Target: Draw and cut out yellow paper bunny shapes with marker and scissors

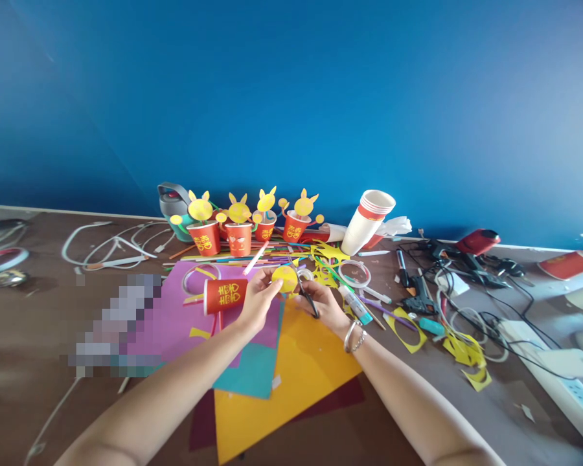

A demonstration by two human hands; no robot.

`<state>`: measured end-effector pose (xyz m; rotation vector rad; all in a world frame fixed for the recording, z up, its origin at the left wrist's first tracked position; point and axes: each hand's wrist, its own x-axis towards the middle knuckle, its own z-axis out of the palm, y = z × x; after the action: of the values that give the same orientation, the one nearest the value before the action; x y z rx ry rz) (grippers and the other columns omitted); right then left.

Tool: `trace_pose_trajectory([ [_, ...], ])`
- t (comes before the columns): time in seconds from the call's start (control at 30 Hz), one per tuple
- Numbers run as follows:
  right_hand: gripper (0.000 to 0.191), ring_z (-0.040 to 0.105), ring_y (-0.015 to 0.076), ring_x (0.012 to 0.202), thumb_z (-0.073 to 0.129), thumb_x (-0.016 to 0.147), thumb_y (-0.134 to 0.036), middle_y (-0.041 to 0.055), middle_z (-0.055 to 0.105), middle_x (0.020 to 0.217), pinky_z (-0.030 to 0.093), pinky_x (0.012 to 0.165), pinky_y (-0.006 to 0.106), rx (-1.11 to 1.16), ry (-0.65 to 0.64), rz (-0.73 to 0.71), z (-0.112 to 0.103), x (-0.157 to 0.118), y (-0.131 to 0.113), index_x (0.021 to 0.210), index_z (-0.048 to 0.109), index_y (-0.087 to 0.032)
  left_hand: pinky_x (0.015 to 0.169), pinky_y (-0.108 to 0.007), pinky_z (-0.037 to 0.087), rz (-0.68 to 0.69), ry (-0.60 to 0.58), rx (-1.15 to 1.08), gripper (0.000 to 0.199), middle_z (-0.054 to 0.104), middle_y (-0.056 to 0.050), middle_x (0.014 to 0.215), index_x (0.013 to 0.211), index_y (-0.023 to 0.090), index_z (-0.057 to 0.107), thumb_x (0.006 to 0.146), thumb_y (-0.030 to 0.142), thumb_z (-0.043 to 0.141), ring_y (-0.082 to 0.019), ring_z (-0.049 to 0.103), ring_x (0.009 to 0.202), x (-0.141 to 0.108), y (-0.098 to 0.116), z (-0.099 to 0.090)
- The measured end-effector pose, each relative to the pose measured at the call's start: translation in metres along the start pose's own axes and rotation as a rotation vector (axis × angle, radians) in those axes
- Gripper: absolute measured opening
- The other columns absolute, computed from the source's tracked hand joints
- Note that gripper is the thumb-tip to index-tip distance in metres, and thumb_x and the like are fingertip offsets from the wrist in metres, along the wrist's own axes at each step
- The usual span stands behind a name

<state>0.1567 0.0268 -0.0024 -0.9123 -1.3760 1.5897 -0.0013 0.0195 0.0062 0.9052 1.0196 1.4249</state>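
Observation:
My left hand point(260, 301) pinches a round yellow paper disc point(285, 279) by its left edge. Against the disc's right side are black-handled scissors point(309, 296), with my right hand point(324, 307) closed on their handles. Both hands are above the purple sheet point(175, 310) and the yellow-orange sheet point(296, 362). Just left of my left hand, a red paper cup point(224, 296) with gold characters lies on its side. Yellow paper strips lie near it.
Several red cups point(205, 239) with yellow eared paper heads stand along the back. A white cup stack point(368, 223) leans right of them. Yellow scraps point(405, 330), a glue gun point(419, 296), cables and a power strip point(558, 382) lie at the right.

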Motion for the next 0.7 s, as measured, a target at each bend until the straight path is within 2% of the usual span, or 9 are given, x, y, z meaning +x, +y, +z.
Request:
trace_pose_trajectory([
  [0.2, 0.034, 0.049, 0.0086, 0.045, 0.072, 0.068, -0.043, -0.0045, 0.051, 0.059, 0.032, 0.039, 0.020, 0.050, 0.154, -0.034, -0.0006, 0.0014, -0.0016, 0.087, 0.058, -0.019, 0.052, -0.022, 0.043, -0.038, -0.006, 0.031, 0.028, 0.067, -0.003, 0.075, 0.087, 0.016, 0.062, 0.067, 0.033, 0.072, -0.014, 0.060, 0.064, -0.0021, 0.0024, 0.0022],
  [0.43, 0.030, 0.046, 0.0079, 0.038, 0.071, 0.067, -0.040, -0.0072, 0.048, 0.051, 0.034, 0.039, 0.021, 0.072, 0.205, -0.029, -0.0031, 0.0012, 0.0010, 0.076, 0.052, -0.019, 0.057, -0.022, 0.044, -0.091, -0.114, 0.041, 0.028, 0.066, -0.002, 0.077, 0.085, 0.016, 0.063, 0.061, 0.026, 0.075, -0.015, 0.060, 0.069, -0.0021, -0.0028, 0.0044],
  [0.53, 0.027, 0.047, 0.0085, 0.039, 0.068, 0.070, -0.040, -0.0067, 0.048, 0.049, 0.032, 0.039, 0.021, 0.063, 0.250, -0.024, -0.0022, 0.0012, 0.0005, 0.076, 0.051, -0.019, 0.056, -0.023, 0.041, -0.161, -0.188, 0.073, 0.022, 0.064, -0.002, 0.070, 0.079, 0.015, 0.065, 0.064, 0.028, 0.074, -0.013, 0.057, 0.062, -0.0014, -0.0049, 0.0035],
  [0.6, 0.027, 0.047, 0.0086, 0.039, 0.067, 0.070, -0.040, -0.0066, 0.049, 0.048, 0.031, 0.038, 0.021, 0.057, 0.246, -0.010, -0.0012, 0.0010, 0.0004, 0.076, 0.051, -0.019, 0.057, -0.023, 0.040, -0.167, -0.181, 0.074, 0.020, 0.063, -0.001, 0.066, 0.075, 0.015, 0.065, 0.066, 0.032, 0.072, -0.012, 0.055, 0.060, -0.0014, -0.0056, 0.0027],
  [0.7, 0.026, 0.045, 0.0080, 0.036, 0.069, 0.068, -0.039, -0.0062, 0.050, 0.049, 0.033, 0.038, 0.021, 0.039, 0.164, 0.032, 0.0004, 0.0001, 0.0010, 0.072, 0.052, -0.019, 0.058, -0.022, 0.040, -0.127, -0.106, 0.033, 0.021, 0.062, 0.000, 0.067, 0.073, 0.016, 0.064, 0.067, 0.034, 0.072, -0.011, 0.054, 0.062, -0.0016, -0.0056, 0.0016],
])
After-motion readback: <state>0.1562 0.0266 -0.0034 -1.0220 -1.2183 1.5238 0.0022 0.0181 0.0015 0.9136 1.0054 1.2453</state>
